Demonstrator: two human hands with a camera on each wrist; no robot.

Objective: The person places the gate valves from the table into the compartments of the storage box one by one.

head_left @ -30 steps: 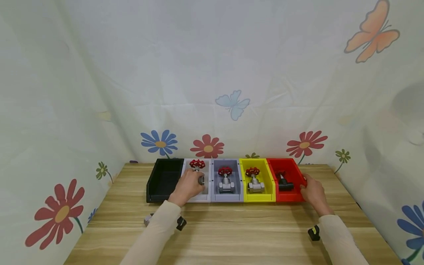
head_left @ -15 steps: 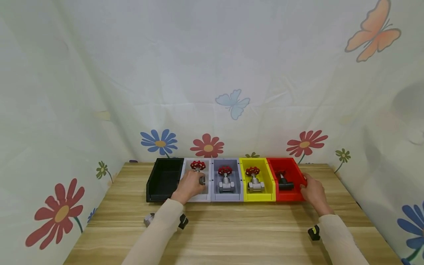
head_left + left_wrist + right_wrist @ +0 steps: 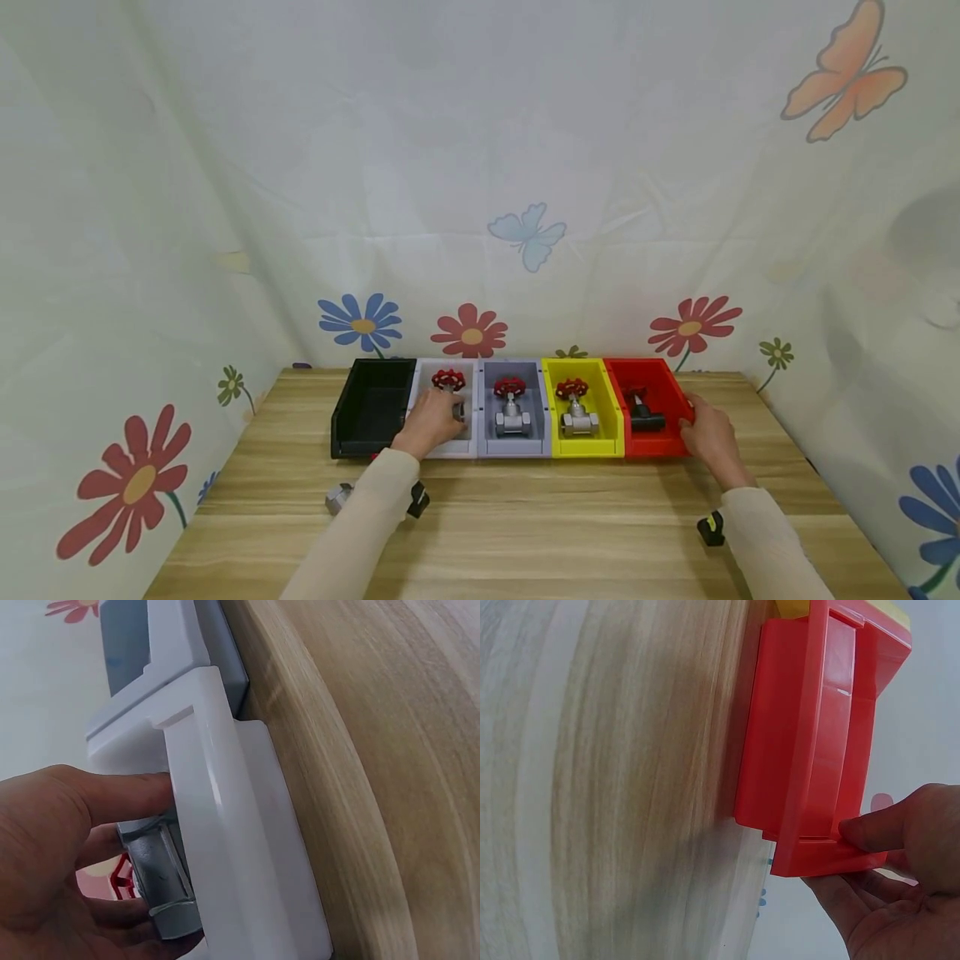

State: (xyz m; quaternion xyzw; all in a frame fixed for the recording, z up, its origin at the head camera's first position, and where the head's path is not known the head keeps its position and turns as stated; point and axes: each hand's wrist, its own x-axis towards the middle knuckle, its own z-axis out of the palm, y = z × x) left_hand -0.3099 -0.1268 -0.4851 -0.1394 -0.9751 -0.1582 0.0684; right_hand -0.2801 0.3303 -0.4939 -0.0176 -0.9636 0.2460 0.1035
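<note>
My left hand (image 3: 431, 421) reaches into the white bin (image 3: 225, 810) and grips a metal valve (image 3: 161, 870) by its body. The thumb lies along the front wall's inner side, with fingers curled round the valve. Its red handwheel (image 3: 448, 380) points toward the back of the bin. At the row's far right, my right hand (image 3: 710, 437) pinches the side wall of the red bin (image 3: 829, 742), thumb inside and fingers outside. A black T-shaped valve (image 3: 647, 419) with a red handle lies in that bin.
A grey-blue bin (image 3: 514, 448) and a yellow bin (image 3: 588, 448) each hold a metal valve with a red handwheel. The black bin (image 3: 372, 448) stands at the row's left end. A grey metal hex-ended piece (image 3: 337, 497) lies on the wooden table (image 3: 555, 533), partly behind my left forearm.
My left hand has shifted slightly to the right, and the valve's red handwheel has come a little toward the front of the white bin. The right hand keeps its place.
</note>
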